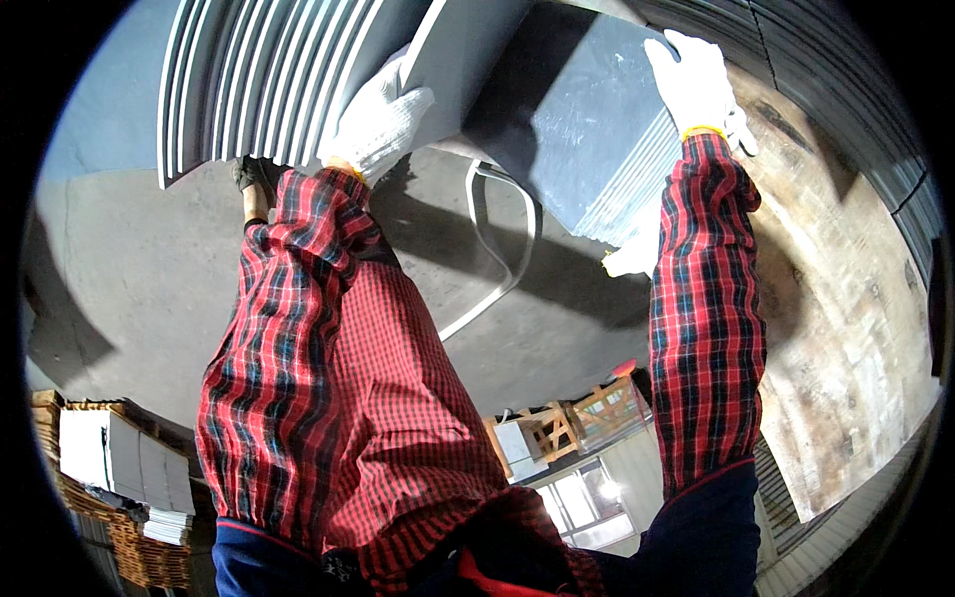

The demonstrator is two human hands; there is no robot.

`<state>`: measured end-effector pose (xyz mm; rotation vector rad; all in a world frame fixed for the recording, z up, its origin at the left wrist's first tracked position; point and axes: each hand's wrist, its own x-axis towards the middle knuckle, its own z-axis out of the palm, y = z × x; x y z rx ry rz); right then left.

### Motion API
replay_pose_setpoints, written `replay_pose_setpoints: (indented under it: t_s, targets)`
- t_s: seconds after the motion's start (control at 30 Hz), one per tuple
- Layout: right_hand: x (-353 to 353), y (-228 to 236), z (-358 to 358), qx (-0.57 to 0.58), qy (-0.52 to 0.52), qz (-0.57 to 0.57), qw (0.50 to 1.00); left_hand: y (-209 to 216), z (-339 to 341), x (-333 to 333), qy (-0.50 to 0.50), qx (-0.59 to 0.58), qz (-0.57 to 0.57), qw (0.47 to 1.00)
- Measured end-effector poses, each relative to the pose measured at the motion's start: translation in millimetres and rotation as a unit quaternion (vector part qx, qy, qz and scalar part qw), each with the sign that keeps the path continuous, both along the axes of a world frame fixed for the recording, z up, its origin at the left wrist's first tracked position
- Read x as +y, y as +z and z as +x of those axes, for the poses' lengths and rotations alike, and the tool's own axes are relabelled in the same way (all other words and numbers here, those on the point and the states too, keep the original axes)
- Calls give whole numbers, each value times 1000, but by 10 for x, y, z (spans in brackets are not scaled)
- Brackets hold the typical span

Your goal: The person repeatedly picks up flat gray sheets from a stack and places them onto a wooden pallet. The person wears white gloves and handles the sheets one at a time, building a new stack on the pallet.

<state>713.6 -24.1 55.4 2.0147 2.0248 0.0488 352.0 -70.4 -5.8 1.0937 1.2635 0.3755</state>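
Both white-gloved hands, left hand (381, 121) and right hand (696, 85), clamp opposite edges of a stack of flat grey sheets (572, 114) held above the concrete floor (149, 259), apparently mid-carry, likely needing level, steady support next.

Harsh side light, hard shadows, fisheye-bent edges.
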Motion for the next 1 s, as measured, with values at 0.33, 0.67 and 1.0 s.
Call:
replay_pose_setpoints:
  t_s: [0.33, 0.67, 1.0]
  targets:
    - [-6, -108, 53, 31, -14, 75, 997, 18, 34, 10, 14, -11, 3, 1000]
    - [376, 20, -985, 179, 101, 108, 973, -75, 31, -111, 54, -148, -29, 987]
    - [522, 151, -704, 287, 80, -5, 955, -35, -23, -74, -35, -105, -51, 993]
